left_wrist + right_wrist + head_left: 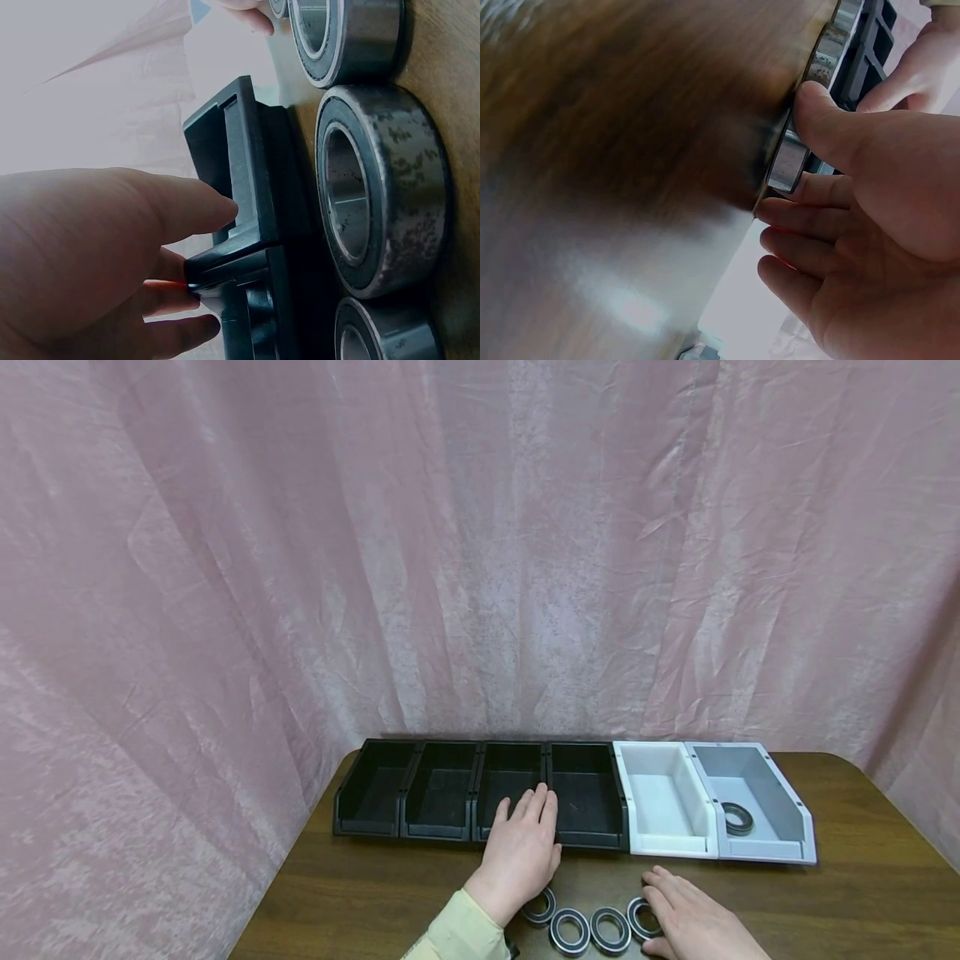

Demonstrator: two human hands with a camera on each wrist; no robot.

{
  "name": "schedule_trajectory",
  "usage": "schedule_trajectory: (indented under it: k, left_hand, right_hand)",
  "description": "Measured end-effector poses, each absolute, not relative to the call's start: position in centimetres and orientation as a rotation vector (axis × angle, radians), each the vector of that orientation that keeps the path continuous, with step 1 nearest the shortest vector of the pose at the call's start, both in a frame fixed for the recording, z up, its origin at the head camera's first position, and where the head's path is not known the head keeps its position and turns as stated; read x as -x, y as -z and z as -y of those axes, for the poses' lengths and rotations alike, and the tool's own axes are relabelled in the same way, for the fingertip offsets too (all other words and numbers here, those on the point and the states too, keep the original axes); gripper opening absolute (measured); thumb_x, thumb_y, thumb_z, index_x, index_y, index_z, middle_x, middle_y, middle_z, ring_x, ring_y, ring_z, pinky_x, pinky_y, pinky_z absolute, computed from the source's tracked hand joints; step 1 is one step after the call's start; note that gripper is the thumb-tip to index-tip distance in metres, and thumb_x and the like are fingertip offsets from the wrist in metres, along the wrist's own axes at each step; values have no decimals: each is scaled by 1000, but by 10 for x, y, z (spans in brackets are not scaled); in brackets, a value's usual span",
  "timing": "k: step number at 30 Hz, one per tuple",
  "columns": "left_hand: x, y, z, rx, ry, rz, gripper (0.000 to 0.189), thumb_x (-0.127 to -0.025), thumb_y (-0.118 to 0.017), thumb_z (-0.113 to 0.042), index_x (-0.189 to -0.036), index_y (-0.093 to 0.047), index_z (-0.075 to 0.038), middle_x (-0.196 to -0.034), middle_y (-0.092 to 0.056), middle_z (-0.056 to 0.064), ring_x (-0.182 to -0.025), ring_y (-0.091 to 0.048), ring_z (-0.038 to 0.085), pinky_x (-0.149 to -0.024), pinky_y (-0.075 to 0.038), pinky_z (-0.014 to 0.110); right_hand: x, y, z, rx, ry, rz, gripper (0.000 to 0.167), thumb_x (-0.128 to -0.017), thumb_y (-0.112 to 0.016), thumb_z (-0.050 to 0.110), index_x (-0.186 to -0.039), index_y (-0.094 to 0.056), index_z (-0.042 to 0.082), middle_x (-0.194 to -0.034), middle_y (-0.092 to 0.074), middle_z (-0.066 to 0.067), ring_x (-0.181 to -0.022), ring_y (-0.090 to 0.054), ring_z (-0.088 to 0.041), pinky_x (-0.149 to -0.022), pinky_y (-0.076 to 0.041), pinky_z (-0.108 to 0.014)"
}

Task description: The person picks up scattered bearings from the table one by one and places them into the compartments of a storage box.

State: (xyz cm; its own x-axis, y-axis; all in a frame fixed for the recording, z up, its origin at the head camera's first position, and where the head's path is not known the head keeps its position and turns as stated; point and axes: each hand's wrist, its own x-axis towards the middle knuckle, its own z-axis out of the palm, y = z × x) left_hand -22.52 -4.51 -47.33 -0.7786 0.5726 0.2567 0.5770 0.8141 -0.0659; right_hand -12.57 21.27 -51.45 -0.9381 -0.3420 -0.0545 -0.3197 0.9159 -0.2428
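Left hand (517, 853) is held empty, fingers straight, at black bins (438, 831). At its 4 o'clock, bearing (788, 161) is straddled by right hand (693, 914), fingers parted, seemingly for purchase; grip cannot be told.

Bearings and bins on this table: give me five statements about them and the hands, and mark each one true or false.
1. Four black bins stand side by side. True.
2. The white bin is at the left end of the row. False: it stands between a black bin and the grey bin.
3. A bearing lies inside the grey bin. True.
4. The left hand is gripping a bearing. False: its fingers reach to the black bins and grip no bearing.
5. The right hand is at the rightmost bearing on the table. True.
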Motion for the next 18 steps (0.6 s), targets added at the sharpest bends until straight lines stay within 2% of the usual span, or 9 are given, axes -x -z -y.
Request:
schedule_trajectory:
  k: [7, 18]
  left_hand:
    - [224, 473, 45, 882, 19, 2729, 71, -101, -81, -39, -159, -57, -5, -165, -55, 15, -147, -58, 30, -118, -48, 59]
    - [225, 474, 46, 880, 11, 2726, 71, -101, -81, -40, -158, -57, -5, -164, -56, 14, -147, -58, 30, -118, -48, 59]
  right_hand:
    - [122, 514, -214, 596, 302, -3041, 64, -92, -87, 43, -131, -67, -3, -145, -63, -24, -140, -57, -48, -114, -49, -61]
    - [120, 507, -211, 535, 336, -3015, 64, -94, -86, 43, -134, -67, -3, -148, -62, -22, -143, -55, -46, -116, -47, -63]
